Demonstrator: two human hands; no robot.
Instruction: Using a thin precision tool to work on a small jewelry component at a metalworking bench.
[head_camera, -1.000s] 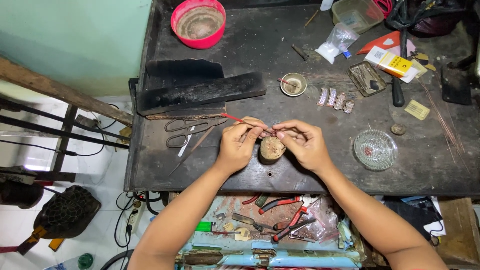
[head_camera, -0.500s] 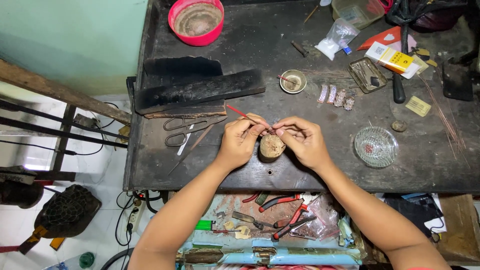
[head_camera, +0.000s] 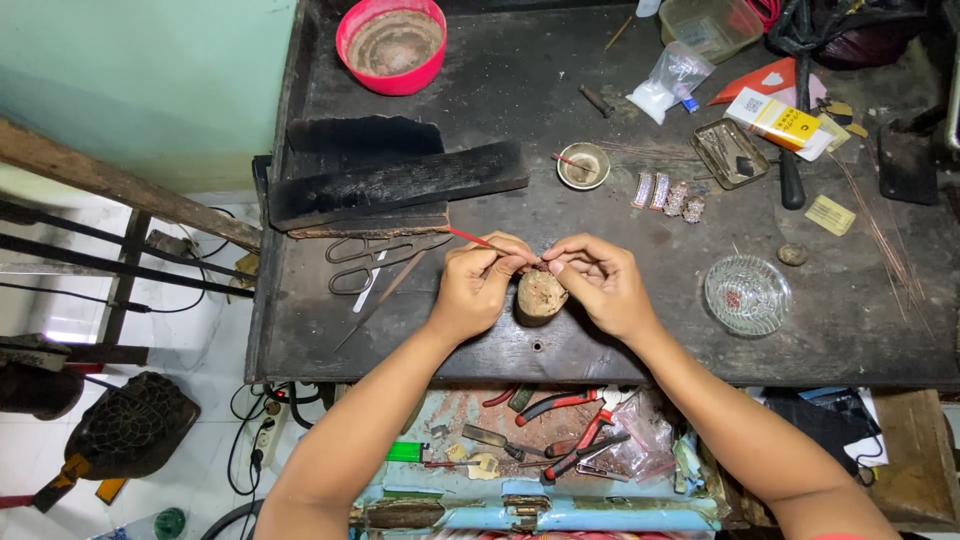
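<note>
Both hands, left hand (head_camera: 478, 285) pinching a thin red stick (head_camera: 472, 237) (right hand (head_camera: 600, 285) pinched too), meet above a round wooden block (head_camera: 541, 296).

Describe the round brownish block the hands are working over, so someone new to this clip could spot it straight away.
Start at the dark workbench and find its front edge, where the left hand and right hand meet. The round block sits between them, under the fingertips. It is a pale brown, rough-topped stump, unlike the clear glass dish to its right.

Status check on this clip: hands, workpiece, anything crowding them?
Left hand pinching thin red tool. Right hand pinching a tiny piece, too small to tell. Both over round wooden block. Scissors lie left, apart.
</note>
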